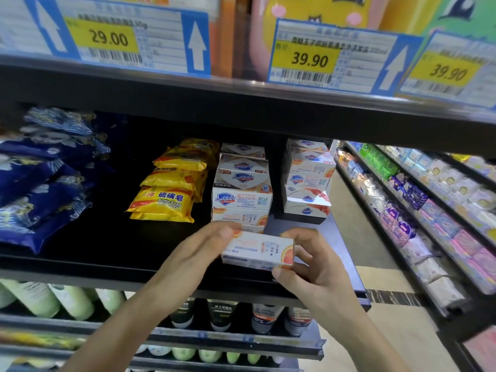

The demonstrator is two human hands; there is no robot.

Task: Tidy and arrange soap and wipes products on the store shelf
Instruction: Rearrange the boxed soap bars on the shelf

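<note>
Shelf point(112, 253) front: soap box point(257, 251), both hands.

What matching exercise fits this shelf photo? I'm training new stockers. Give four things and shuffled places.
Things:
1. soap box
2. yellow sulfur soap packs
3. blue wipes packs
4. green tubes

Places:
A. far left of the middle shelf
B. shelf below
C. held by the left hand and right hand
D. left of the white box stacks

Pairs: 1-C, 2-D, 3-A, 4-B
</note>
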